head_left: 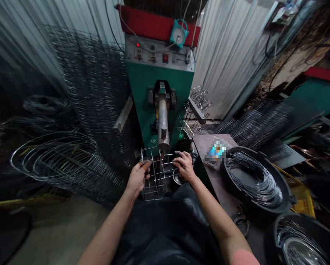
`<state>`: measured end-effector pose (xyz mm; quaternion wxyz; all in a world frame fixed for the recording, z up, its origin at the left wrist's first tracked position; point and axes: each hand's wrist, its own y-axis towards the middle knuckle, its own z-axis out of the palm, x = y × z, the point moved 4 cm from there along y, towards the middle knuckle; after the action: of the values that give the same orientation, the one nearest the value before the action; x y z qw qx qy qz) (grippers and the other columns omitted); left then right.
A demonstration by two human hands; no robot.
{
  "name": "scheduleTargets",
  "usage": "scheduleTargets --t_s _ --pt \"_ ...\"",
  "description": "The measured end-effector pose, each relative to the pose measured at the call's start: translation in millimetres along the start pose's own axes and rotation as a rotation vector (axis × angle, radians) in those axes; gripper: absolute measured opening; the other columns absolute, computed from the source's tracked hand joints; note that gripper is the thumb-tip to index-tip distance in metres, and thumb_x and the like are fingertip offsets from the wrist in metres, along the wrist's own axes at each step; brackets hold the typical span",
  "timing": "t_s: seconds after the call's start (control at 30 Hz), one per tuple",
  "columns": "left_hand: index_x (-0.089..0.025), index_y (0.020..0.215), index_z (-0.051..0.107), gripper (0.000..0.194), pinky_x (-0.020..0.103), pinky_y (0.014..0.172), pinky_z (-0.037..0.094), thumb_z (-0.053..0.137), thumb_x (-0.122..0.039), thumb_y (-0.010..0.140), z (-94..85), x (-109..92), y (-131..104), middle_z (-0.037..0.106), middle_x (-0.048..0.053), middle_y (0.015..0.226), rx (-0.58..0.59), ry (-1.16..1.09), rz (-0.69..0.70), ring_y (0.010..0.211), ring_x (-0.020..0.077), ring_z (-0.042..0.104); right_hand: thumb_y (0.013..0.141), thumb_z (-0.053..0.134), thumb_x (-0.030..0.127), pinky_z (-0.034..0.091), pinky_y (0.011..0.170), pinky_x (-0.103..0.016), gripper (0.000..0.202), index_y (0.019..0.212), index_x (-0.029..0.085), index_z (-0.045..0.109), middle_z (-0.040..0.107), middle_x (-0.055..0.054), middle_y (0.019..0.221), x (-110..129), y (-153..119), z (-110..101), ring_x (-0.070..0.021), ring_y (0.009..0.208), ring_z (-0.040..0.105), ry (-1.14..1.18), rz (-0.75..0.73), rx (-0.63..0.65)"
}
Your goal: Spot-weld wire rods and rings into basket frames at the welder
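A small wire rack [155, 180] of crossed metal rods lies under the tip of the metal arm [163, 125] on a green machine [140, 81]. My left hand [139, 176] is closed on the rack's left side. At the rack's right, my right hand [185, 165] has its fingers bent around the ends of the rods, thumb and fingertips pressed together. A round metal ring [178, 177] shows just below my right hand. The machine's tip meets or nearly meets the rods between my hands.
Tall stacks of wire grids [90, 81] and wire hoops [60, 154] stand at the left. On the right are a table [206, 138] with a plastic packet, and black tubs [228, 176] of wire. A clock [178, 35] hangs on the machine.
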<state>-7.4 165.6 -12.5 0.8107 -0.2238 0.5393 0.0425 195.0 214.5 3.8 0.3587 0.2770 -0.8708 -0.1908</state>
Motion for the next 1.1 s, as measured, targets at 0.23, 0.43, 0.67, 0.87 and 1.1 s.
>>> scheduleTargets --t_s 0.23,0.43,0.67,0.87,1.1 --pt "-0.015 0.075 0.059 0.041 0.015 0.039 0.027 0.077 -0.036 0.044 -0.3 -1 3 0.050 -0.002 0.069 0.001 -0.019 -0.004 0.055 0.0060 0.041 0.082 0.057 0.025 0.031 0.091 -0.042 0.009 0.082 0.028 0.066 0.057 0.001 0.116 -2 4 0 -0.0235 0.103 0.040 -0.013 -0.012 0.019" --pt "-0.015 0.074 0.058 0.041 0.015 0.038 0.027 0.077 -0.037 0.044 0.5 2 9 0.048 -0.003 0.067 -0.003 -0.038 0.006 0.054 0.0058 0.040 0.082 0.057 0.026 0.032 0.088 -0.040 0.009 0.080 0.028 0.066 0.058 0.001 0.114 -3 10 -1 -0.0230 0.101 0.042 -0.026 -0.036 0.036" --pt "-0.014 0.073 0.058 0.041 0.014 0.038 0.027 0.077 -0.036 0.045 2.9 1 11 0.047 -0.002 0.065 0.010 -0.046 0.013 0.054 0.0054 0.038 0.082 0.058 0.025 0.031 0.089 -0.040 0.009 0.080 0.027 0.066 0.059 0.000 0.113 -9 15 0 -0.0231 0.101 0.042 -0.008 -0.037 0.052" --pt "-0.013 0.073 0.058 0.041 0.014 0.037 0.025 0.077 -0.036 0.043 4.5 1 19 0.047 -0.003 0.062 0.017 -0.060 0.012 0.052 0.0052 0.038 0.081 0.058 0.026 0.032 0.087 -0.039 0.008 0.079 0.027 0.066 0.060 -0.001 0.111 -14 22 1 -0.0230 0.100 0.042 -0.016 -0.037 0.068" --pt "-0.013 0.069 0.057 0.039 0.014 0.035 0.023 0.077 -0.032 0.041 6.5 0 31 0.047 -0.003 0.059 0.007 -0.075 -0.016 0.048 0.0046 0.038 0.083 0.056 0.028 0.032 0.088 -0.037 0.011 0.079 0.024 0.067 0.061 -0.001 0.110 -16 28 3 -0.0214 0.100 0.042 -0.067 -0.002 0.079"
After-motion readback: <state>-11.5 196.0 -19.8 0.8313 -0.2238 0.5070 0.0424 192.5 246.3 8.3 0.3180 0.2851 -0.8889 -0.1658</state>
